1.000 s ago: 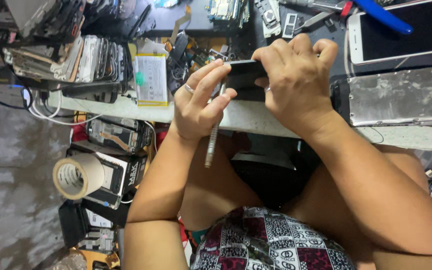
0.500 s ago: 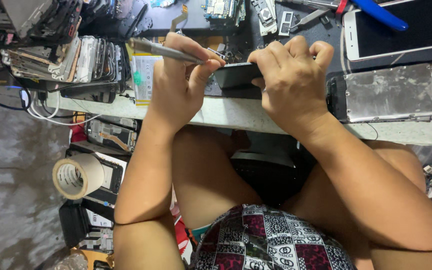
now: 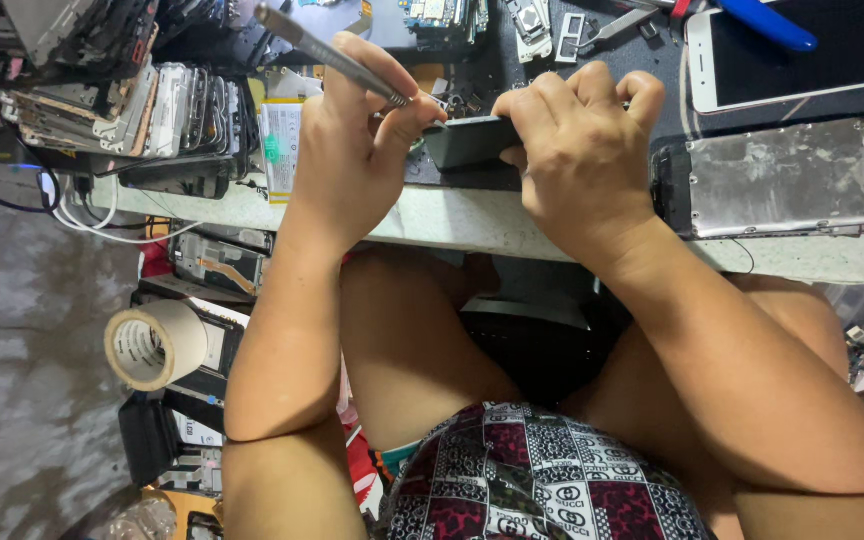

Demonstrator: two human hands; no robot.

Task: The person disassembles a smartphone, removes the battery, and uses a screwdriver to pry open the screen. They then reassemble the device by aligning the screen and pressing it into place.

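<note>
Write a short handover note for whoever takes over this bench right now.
Left hand: grips a slim grey metal tool, tip at the edge of the dark flat phone part.
Right hand: clamps that part on edge over the black work mat.
Nearby: a bare silver phone frame to the right, a white-framed phone behind it, a roll of beige tape below the bench.
Done: part held, tool placed. Left: the work at that edge.

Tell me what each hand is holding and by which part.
Left hand: metal tool, gripped near its working end. Right hand: dark phone part, held at its right end.
</note>
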